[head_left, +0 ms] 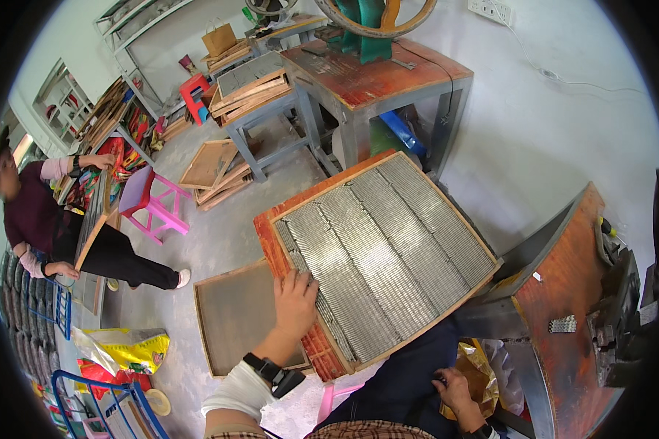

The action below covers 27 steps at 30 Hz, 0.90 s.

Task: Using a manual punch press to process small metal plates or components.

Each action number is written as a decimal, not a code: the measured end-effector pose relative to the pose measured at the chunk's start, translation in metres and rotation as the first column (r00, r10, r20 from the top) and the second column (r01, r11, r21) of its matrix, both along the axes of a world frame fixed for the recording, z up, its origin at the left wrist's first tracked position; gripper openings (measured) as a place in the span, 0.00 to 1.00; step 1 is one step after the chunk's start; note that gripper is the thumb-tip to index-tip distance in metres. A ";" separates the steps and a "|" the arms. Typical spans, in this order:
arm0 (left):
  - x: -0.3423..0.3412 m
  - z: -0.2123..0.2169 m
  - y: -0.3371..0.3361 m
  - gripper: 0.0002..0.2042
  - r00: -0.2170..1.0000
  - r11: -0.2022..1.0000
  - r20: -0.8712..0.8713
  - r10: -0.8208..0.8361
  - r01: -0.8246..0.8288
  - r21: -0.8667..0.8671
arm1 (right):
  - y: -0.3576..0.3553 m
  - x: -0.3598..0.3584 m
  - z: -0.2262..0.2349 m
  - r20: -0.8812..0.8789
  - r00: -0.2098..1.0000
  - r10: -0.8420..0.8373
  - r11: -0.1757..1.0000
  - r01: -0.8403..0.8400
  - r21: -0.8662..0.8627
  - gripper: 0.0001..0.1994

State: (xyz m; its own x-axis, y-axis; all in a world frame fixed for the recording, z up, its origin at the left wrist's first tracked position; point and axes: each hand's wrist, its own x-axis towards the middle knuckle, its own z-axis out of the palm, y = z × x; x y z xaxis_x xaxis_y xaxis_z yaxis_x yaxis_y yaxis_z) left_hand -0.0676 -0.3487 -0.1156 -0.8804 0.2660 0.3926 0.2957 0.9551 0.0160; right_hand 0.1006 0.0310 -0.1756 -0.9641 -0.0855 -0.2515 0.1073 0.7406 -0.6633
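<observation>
Brown plaid cloth (370,428) crossed the bottom edge, below navy trousers (395,384), a white left sleeve (231,393) and a chunky black left wristband (274,376).

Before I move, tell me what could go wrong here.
The left hand has its fingers at the left edge of the tray of small metal pieces; a push there might knock some out of their rows.
The tray's near edge lies close to the person's lap, so a bump from a leg could perhaps shift it.
The right hand is beside an open gold bag, which might tip if nudged.
</observation>
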 end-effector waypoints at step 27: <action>-0.147 -0.020 -0.005 0.22 0.993 0.992 -0.001 0.117 -0.117 -0.045 | 0.004 -0.002 -0.008 -0.009 1.000 -0.021 0.998 0.020 -0.060 0.11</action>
State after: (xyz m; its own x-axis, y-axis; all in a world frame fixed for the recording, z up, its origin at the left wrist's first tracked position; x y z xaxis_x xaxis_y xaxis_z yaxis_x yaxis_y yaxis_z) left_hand -0.2145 -0.3536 -0.1360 -0.9070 0.1786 0.3813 0.1820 0.9829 -0.0273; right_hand 0.0991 0.0354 -0.1834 -0.9682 -0.0804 -0.2370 0.1152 0.6974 -0.7074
